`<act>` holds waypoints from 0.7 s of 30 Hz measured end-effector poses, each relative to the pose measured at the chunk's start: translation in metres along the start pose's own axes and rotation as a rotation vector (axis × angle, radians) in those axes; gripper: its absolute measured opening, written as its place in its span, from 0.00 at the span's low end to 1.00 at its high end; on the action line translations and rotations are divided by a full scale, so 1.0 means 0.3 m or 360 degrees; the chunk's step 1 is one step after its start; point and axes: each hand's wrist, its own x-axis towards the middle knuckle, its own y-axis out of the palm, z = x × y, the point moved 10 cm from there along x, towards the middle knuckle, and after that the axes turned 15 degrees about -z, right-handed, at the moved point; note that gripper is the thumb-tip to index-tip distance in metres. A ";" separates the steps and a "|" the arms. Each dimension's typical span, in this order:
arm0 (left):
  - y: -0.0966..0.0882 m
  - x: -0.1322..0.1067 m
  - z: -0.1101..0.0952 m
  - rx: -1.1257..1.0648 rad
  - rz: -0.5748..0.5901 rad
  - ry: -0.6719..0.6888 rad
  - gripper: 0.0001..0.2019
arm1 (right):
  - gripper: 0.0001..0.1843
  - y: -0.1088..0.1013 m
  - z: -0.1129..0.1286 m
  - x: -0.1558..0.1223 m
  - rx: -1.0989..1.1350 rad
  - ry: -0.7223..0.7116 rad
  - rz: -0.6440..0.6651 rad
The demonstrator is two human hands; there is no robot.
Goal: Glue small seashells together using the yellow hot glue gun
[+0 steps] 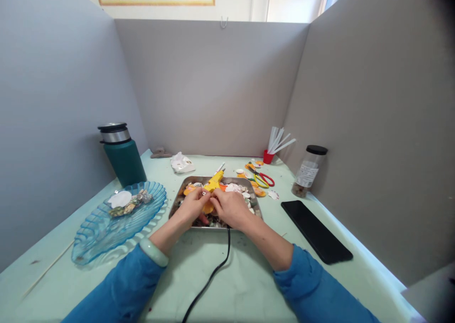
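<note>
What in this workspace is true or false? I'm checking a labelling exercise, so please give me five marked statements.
1. The left hand and right hand are close together above the rectangular silver metal tray. True.
2. The scissors with red and yellow handles lie inside the tray. False: they lie outside it, near its far right corner.
3. Slender whitish sticks stand in a small red cup. True.
4. A pale green, smooth round bangle is on the right wrist. False: it is on the left wrist.
5. The teal bottle with a black-and-silver top lies on its side. False: it stands on its base.
</note>
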 end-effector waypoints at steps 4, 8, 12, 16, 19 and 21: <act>-0.001 -0.002 0.001 0.0025 -0.0008 -0.0023 0.12 | 0.16 -0.003 0.002 0.000 0.0014 -0.0009 -0.0004; -0.001 -0.001 0.001 0.0024 -0.0013 -0.0015 0.12 | 0.16 -0.004 0.002 0.001 0.0005 -0.0007 -0.0015; 0.000 0.000 0.003 0.0035 -0.0009 -0.0004 0.11 | 0.16 -0.002 0.002 0.003 0.0008 -0.0017 -0.0022; -0.001 -0.001 0.001 0.0049 -0.0016 0.0000 0.10 | 0.16 0.003 -0.002 0.004 0.0016 -0.0022 -0.0028; 0.000 -0.003 -0.002 0.0048 -0.0017 -0.0008 0.08 | 0.16 0.007 -0.004 0.003 0.0014 -0.0014 -0.0017; 0.002 -0.006 -0.002 0.0068 -0.0015 -0.0023 0.07 | 0.16 0.008 -0.003 0.002 0.0009 -0.0011 -0.0008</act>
